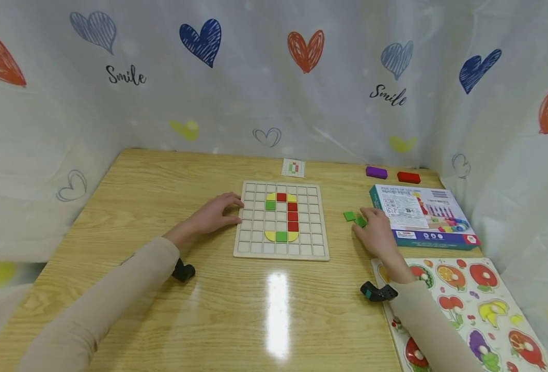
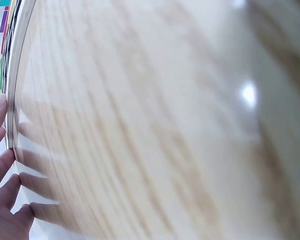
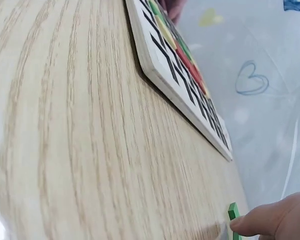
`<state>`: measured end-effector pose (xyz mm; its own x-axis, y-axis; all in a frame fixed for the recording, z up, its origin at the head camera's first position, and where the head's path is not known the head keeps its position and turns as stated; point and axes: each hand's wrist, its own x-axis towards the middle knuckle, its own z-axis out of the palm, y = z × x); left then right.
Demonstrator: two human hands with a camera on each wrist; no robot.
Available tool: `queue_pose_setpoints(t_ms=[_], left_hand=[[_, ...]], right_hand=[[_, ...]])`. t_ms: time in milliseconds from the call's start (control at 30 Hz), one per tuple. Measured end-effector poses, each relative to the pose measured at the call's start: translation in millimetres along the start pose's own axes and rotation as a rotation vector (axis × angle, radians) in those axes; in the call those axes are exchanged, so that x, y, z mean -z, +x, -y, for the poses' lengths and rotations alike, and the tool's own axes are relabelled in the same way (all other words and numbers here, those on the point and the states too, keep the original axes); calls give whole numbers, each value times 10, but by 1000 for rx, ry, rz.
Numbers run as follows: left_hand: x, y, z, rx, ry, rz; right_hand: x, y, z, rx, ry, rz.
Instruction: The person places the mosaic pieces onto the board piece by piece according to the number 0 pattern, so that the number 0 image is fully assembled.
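Note:
A wooden grid board [image 1: 257, 248] lies on the table, with red, green and yellow tiles set in some of its squares. At its left edge rests my left hand [image 1: 214, 213], thumb and fingers spread against the rim; the left wrist view shows fingertips [image 2: 1, 100] along that edge. My right hand [image 1: 375, 232], right of the board, has thumb and fingertips around a small green square tile [image 1: 360, 221], pinching it close over the tabletop. Another green tile [image 1: 349, 216] lies just left of these fingers. In the right wrist view, a fingertip [image 3: 242, 225] touches a green tile [image 3: 233, 210].
A small pattern card [image 1: 293, 168] lies behind the board. Purple [image 1: 376, 172] and red [image 1: 408, 177] blocks sit at the back right. A boxed bead set [image 1: 424, 217] stands near my right hand. Under my right forearm lies a fruit puzzle board [image 1: 478, 289].

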<state>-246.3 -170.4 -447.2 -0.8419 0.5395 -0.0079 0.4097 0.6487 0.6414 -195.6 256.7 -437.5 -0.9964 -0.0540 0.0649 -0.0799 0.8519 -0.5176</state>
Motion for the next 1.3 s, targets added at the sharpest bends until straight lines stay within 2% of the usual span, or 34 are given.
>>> queue_pose_setpoints(t_ms=[100, 233, 633, 1000, 1300], left_hand=[[3, -4, -11, 1, 0, -2], [9, -19, -31, -2, 3, -4], [5, -26, -35, 1, 2, -4], [11, -34, -34, -2, -2, -3], [5, -21, -24, 10, 2, -2]], right_hand=[[6, -7, 24, 28, -71, 25], [1, -1, 23, 59, -105, 24], [-39, -21, -11, 99, -11, 27], [-15, -70, 11, 107, -54, 13], [-13, -79, 6, 119, -40, 18]])
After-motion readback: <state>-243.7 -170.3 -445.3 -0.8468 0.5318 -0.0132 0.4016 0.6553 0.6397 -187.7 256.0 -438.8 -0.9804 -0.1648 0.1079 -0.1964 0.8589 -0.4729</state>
